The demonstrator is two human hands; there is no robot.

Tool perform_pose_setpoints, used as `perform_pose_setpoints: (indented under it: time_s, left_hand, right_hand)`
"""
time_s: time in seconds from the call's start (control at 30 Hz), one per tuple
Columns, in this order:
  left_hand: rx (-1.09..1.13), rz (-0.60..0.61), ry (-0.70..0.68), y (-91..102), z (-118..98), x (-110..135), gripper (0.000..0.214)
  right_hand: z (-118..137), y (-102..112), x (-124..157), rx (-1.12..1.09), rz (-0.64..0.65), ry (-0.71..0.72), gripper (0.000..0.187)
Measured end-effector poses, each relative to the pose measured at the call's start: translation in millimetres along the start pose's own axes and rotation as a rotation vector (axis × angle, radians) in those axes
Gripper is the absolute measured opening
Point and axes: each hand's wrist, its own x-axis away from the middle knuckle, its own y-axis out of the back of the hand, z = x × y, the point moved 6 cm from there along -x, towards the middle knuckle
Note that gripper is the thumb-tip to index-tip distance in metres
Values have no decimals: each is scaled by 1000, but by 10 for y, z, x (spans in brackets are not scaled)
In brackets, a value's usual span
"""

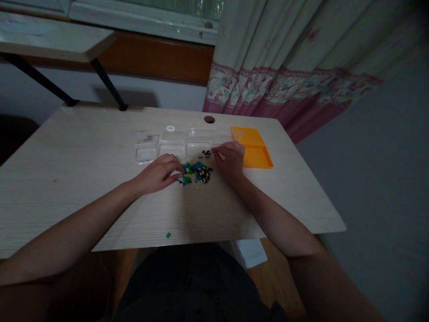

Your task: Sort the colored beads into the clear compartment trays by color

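Note:
A pile of small building bricks (197,173) in green, blue, black and pale yellow lies on the table. My left hand (162,173) reaches the pile's left edge, thumb and fingers apart, with nothing visible between them. Behind the pile stands a clear plastic compartment box (172,150). A few dark bricks (206,153) sit at its front right compartment. My right hand (230,157) is just right of those dark bricks, its thumb and fingertips pinched together. Whatever the pinch holds is too small to make out.
An orange tray (257,156) lies right of my right hand. One green brick (168,235) rests near the table's front edge. A raised shelf (56,38) on black legs stands at the back left, and a curtain (254,85) hangs behind the table (100,156).

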Motion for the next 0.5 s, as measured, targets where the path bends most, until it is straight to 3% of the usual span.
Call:
perform_pose_setpoints:
  time_s: [0.13, 0.5]
  left_hand:
    - [19, 109, -70, -14, 15, 28, 19]
    - [105, 180, -105, 6, -16, 41, 19]
  right_hand:
    - [-11, 24, 15, -21, -14, 12, 23]
    - [2, 53, 29, -36, -31, 22, 24]
